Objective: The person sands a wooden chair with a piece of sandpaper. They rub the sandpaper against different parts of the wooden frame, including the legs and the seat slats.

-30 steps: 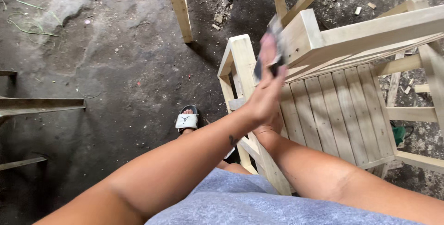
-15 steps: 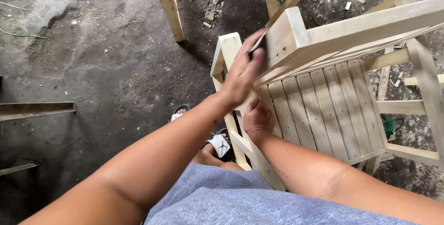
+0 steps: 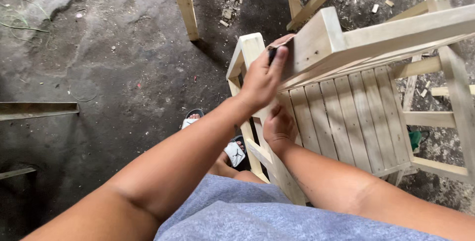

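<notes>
The floor (image 3: pixel 123 72) was dark, rough concrete with bits of wood and dust on it. On it stood a pale wooden chair frame (image 3: pixel 346 102) — bare wood, no paint. It had a seat of flat slats (image 3: pixel 346 117) and thick rails around it.

The left hand (image 3: pixel 262 80) was up at the end of the top rail (image 3: pixel 316 38). Its fingers were pressed together on a small piece of sandpaper (image 3: pixel 277 48), pinching it flat against the wood at the rail's end. The sandpaper sat right at that end, partly hidden under the fingers.

The right hand (image 3: pixel 279 127) was lower down. It rested on the chair's side rail, just beside the slats, with its fingers curled down on the wood. How tight that grip was could not be told.

Under the arms a white sandal (image 3: pixel 235 153) showed on the floor, and grey cloth (image 3: pixel 247 211) lay across the lap. Another wooden leg (image 3: pixel 184 3) stood farther back.

The job looked only partly done — the chair was already built, and the wood looked smooth in places, but the rubbing was at just one rail end. No finish was on the wood yet.
</notes>
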